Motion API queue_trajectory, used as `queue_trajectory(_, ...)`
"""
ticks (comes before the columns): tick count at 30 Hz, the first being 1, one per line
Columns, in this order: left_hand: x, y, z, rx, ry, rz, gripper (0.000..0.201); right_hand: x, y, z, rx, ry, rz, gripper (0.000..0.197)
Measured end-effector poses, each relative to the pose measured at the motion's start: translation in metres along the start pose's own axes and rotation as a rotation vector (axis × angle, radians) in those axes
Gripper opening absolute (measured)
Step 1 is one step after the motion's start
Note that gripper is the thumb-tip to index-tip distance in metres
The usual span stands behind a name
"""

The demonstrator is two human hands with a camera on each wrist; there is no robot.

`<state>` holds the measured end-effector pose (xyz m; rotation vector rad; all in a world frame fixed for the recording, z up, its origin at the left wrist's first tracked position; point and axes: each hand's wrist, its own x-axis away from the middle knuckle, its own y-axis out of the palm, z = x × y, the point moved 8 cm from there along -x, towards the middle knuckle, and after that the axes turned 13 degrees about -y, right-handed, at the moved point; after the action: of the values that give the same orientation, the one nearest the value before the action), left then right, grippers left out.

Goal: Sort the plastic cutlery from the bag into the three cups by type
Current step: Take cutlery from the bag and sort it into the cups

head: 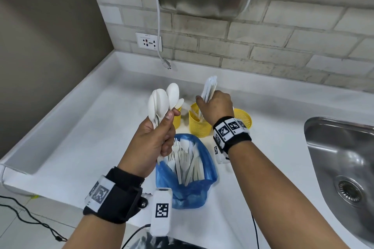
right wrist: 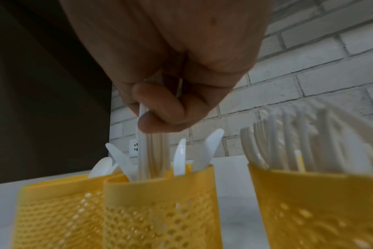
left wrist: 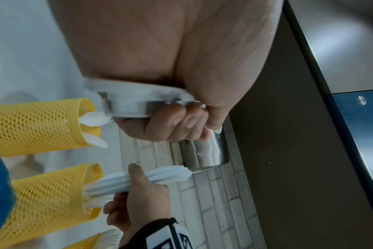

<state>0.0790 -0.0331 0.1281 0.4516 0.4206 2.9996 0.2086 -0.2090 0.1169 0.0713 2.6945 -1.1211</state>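
A blue bag [head: 210, 159] lies open on the white counter with several white forks, spoons and knives [head: 186, 159] inside. Behind it stand three yellow mesh cups. My left hand [head: 162, 133] grips a bunch of spoons [head: 162, 101], bowls up, above the left cup [head: 177, 120], which holds spoons [left wrist: 94, 118]. My right hand [head: 214, 105] grips a bundle of knives [head: 210, 87] whose lower ends reach into the middle cup [head: 197, 125]. In the right wrist view more knives [right wrist: 181, 155] stand in that cup [right wrist: 160, 210], and the right cup [right wrist: 319, 210] holds forks [right wrist: 287, 138].
A steel sink [head: 344, 167] is set into the counter at the right. A brick wall with a socket [head: 148, 43] and a hanging plug cable [head: 163, 56] rises behind the cups. A raised white ledge [head: 60, 119] borders the counter on the left.
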Motion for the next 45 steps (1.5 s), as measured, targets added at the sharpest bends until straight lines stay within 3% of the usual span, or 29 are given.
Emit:
queue_trajectory(13, -0.025, -0.005, 0.010, -0.073, -0.042, -0.029, 0.025, -0.006, 0.043, 0.020, 0.090, 0.114, -0.167, 0.046)
queue_trajectory(25, -0.036, -0.011, 0.017, -0.086, -0.033, -0.045, 0.027, -0.008, 0.039, 0.020, 0.145, -0.060, -0.072, 0.027)
queue_trajectory(28, -0.035, -0.016, 0.017, -0.068, -0.034, -0.039, 0.027, -0.007, 0.036, 0.022, 0.086, -0.057, -0.030, 0.023)
queue_trajectory(39, -0.028, -0.018, 0.015, -0.038, -0.065, -0.051, 0.037, 0.021, -0.033, -0.007, -0.228, -0.122, 0.357, 0.016)
queue_trajectory(42, -0.028, -0.015, 0.014, -0.033, -0.068, -0.076, 0.047, 0.032, -0.043, -0.026, -0.374, -0.163, 0.326, 0.019)
queue_trajectory(45, -0.027, -0.010, 0.012, -0.049, -0.073, -0.101, 0.045, 0.047, -0.045, -0.060, -0.519, -0.285, 0.203, 0.028)
